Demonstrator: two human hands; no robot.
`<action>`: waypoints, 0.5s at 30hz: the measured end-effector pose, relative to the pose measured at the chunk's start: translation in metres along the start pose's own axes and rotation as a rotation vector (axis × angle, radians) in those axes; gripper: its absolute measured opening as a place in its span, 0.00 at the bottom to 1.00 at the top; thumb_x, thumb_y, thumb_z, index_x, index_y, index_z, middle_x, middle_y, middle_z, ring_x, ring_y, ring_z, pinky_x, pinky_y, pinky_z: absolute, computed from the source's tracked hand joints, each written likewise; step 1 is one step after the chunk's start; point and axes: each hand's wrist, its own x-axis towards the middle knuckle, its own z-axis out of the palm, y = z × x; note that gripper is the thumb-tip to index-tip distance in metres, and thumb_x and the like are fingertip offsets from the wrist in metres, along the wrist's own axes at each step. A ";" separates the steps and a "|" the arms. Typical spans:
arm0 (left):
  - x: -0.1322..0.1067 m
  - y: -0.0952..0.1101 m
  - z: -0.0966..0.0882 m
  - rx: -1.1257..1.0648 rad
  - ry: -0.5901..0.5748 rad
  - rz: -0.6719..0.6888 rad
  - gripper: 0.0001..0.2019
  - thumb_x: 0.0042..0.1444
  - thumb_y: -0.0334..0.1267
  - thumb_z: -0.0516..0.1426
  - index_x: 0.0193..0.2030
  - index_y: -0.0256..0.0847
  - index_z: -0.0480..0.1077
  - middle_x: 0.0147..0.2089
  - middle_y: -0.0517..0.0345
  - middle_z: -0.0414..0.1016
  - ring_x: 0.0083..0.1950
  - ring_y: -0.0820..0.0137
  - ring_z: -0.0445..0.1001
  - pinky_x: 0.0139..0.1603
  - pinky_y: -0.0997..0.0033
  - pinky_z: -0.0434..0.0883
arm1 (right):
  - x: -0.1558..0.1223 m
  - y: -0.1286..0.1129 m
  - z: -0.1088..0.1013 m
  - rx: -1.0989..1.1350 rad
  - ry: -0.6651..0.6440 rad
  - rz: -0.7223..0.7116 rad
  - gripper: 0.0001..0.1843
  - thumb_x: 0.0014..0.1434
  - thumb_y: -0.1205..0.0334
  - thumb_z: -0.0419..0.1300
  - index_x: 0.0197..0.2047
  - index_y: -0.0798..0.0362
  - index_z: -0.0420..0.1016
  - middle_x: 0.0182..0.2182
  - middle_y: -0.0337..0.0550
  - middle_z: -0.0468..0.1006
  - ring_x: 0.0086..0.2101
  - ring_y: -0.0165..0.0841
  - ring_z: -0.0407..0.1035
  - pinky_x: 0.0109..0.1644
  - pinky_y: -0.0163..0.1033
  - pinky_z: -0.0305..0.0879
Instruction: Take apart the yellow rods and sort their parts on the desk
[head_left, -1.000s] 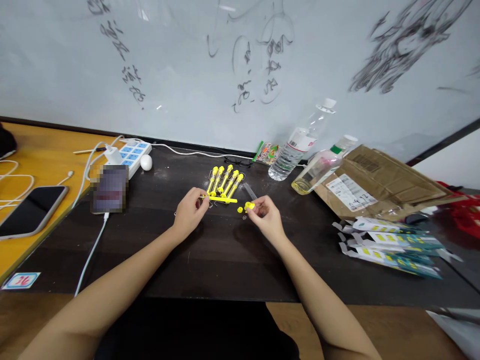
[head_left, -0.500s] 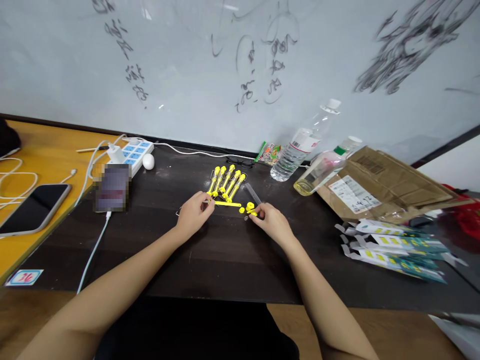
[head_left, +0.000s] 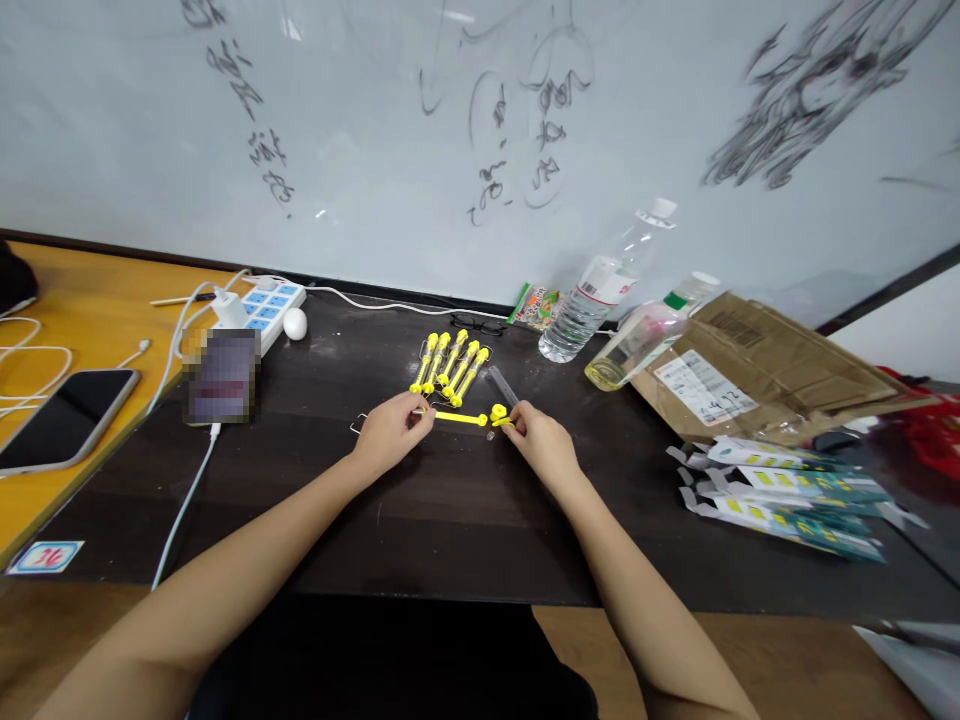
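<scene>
My left hand (head_left: pixel 391 436) is closed on one end of a thin yellow rod (head_left: pixel 459 417), which points right, low over the dark table. The rod's far tip meets a small yellow disc (head_left: pixel 482 420); I cannot tell whether they are joined. My right hand (head_left: pixel 546 442) pinches a small flat yellow piece (head_left: pixel 501 422), beside another round yellow piece (head_left: pixel 499 410). A clear tube (head_left: pixel 502 384) lies behind the right fingers, and a tiny clear bit (head_left: pixel 490 435) lies in front. Just beyond the left hand rest several yellow rod assemblies (head_left: pixel 451 366) with wire loops. A bent wire (head_left: pixel 358 423) shows left of that hand.
A power strip (head_left: pixel 274 305), a white egg-shaped object (head_left: pixel 295 323) and a blurred phone (head_left: pixel 221 376) are at left. Behind stand a water bottle (head_left: pixel 581 310) and an oil-coloured bottle (head_left: pixel 637 345). Brown packaging (head_left: pixel 739 370) and several flattened boxes (head_left: pixel 787 490) lie at right.
The yellow rod has tilted slightly and its tip has come up to the yellow disc, which was apart before. The right hand keeps its pinch with little movement.
</scene>
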 end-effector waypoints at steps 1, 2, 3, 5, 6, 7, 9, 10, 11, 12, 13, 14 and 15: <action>0.000 0.000 0.000 0.002 -0.031 0.028 0.10 0.59 0.41 0.51 0.31 0.40 0.68 0.30 0.61 0.69 0.29 0.73 0.66 0.31 0.74 0.60 | 0.000 -0.001 -0.002 0.036 0.038 0.002 0.03 0.58 0.62 0.57 0.35 0.51 0.69 0.26 0.39 0.73 0.26 0.32 0.65 0.27 0.35 0.50; 0.000 -0.001 0.001 0.002 -0.066 0.061 0.10 0.59 0.41 0.51 0.32 0.40 0.69 0.30 0.61 0.69 0.30 0.73 0.67 0.32 0.74 0.61 | -0.001 -0.002 -0.004 0.088 0.071 -0.015 0.05 0.59 0.60 0.55 0.35 0.51 0.69 0.26 0.40 0.73 0.26 0.32 0.66 0.28 0.35 0.51; -0.001 -0.001 0.002 0.001 -0.104 0.096 0.10 0.59 0.41 0.51 0.33 0.40 0.69 0.31 0.61 0.69 0.30 0.73 0.67 0.32 0.74 0.61 | -0.002 -0.004 -0.006 0.153 0.086 -0.058 0.07 0.61 0.59 0.53 0.35 0.51 0.69 0.27 0.40 0.73 0.27 0.32 0.66 0.29 0.35 0.53; -0.002 -0.001 0.004 -0.009 -0.176 0.147 0.10 0.60 0.42 0.51 0.36 0.41 0.70 0.31 0.61 0.70 0.31 0.73 0.68 0.33 0.75 0.62 | -0.005 -0.010 -0.008 0.275 0.039 -0.218 0.11 0.63 0.56 0.51 0.37 0.52 0.71 0.29 0.42 0.74 0.30 0.33 0.67 0.34 0.35 0.58; -0.002 -0.001 0.005 -0.022 -0.204 0.158 0.11 0.61 0.42 0.50 0.37 0.41 0.70 0.32 0.61 0.70 0.31 0.73 0.68 0.33 0.75 0.62 | -0.007 -0.013 -0.007 0.309 -0.017 -0.318 0.12 0.63 0.54 0.50 0.38 0.52 0.71 0.30 0.42 0.74 0.32 0.33 0.67 0.37 0.36 0.60; -0.003 -0.001 0.006 -0.037 -0.221 0.157 0.11 0.61 0.43 0.50 0.39 0.41 0.71 0.33 0.61 0.71 0.31 0.73 0.69 0.32 0.75 0.62 | -0.009 -0.017 -0.006 0.316 -0.074 -0.407 0.13 0.63 0.54 0.50 0.39 0.51 0.72 0.31 0.43 0.74 0.34 0.33 0.67 0.39 0.36 0.60; -0.004 -0.001 0.008 -0.059 -0.229 0.142 0.11 0.61 0.43 0.50 0.41 0.42 0.71 0.35 0.60 0.73 0.33 0.72 0.70 0.33 0.75 0.63 | -0.012 -0.023 -0.001 0.281 -0.148 -0.509 0.13 0.64 0.54 0.50 0.38 0.51 0.72 0.32 0.44 0.73 0.36 0.34 0.67 0.42 0.38 0.61; -0.004 -0.001 0.008 -0.061 -0.217 0.130 0.11 0.61 0.44 0.51 0.42 0.42 0.71 0.36 0.60 0.73 0.34 0.72 0.70 0.34 0.74 0.64 | -0.012 -0.025 0.001 0.261 -0.156 -0.524 0.14 0.65 0.54 0.49 0.37 0.51 0.72 0.32 0.44 0.73 0.36 0.34 0.67 0.42 0.38 0.61; -0.004 -0.001 0.008 -0.057 -0.192 0.117 0.12 0.61 0.44 0.51 0.44 0.43 0.71 0.36 0.60 0.73 0.34 0.71 0.71 0.35 0.74 0.65 | -0.012 -0.025 0.002 0.248 -0.142 -0.521 0.15 0.65 0.55 0.48 0.37 0.51 0.72 0.32 0.44 0.73 0.35 0.35 0.66 0.41 0.37 0.61; -0.004 0.000 0.007 -0.046 -0.157 0.102 0.12 0.61 0.44 0.51 0.47 0.43 0.70 0.37 0.60 0.73 0.35 0.71 0.71 0.36 0.73 0.66 | -0.011 -0.024 0.003 0.240 -0.110 -0.501 0.15 0.66 0.55 0.47 0.36 0.51 0.71 0.32 0.44 0.72 0.35 0.35 0.66 0.41 0.37 0.61; -0.003 0.000 0.005 -0.026 -0.112 0.086 0.14 0.61 0.44 0.51 0.50 0.43 0.68 0.38 0.59 0.73 0.36 0.71 0.71 0.38 0.72 0.67 | -0.010 -0.022 0.003 0.232 -0.062 -0.466 0.15 0.66 0.55 0.47 0.36 0.51 0.71 0.32 0.44 0.72 0.35 0.34 0.66 0.41 0.37 0.61; -0.002 -0.001 0.003 0.008 -0.064 0.073 0.15 0.61 0.44 0.51 0.52 0.42 0.66 0.39 0.58 0.73 0.37 0.70 0.72 0.40 0.71 0.68 | -0.008 -0.017 0.002 0.219 0.004 -0.410 0.15 0.66 0.55 0.47 0.35 0.51 0.71 0.31 0.44 0.72 0.35 0.34 0.66 0.40 0.36 0.60; -0.001 -0.002 0.002 0.058 -0.018 0.063 0.16 0.62 0.44 0.51 0.54 0.41 0.65 0.42 0.56 0.73 0.40 0.68 0.72 0.42 0.69 0.68 | -0.005 -0.012 0.000 0.195 0.077 -0.334 0.16 0.66 0.55 0.46 0.35 0.52 0.71 0.31 0.44 0.71 0.34 0.34 0.66 0.39 0.36 0.60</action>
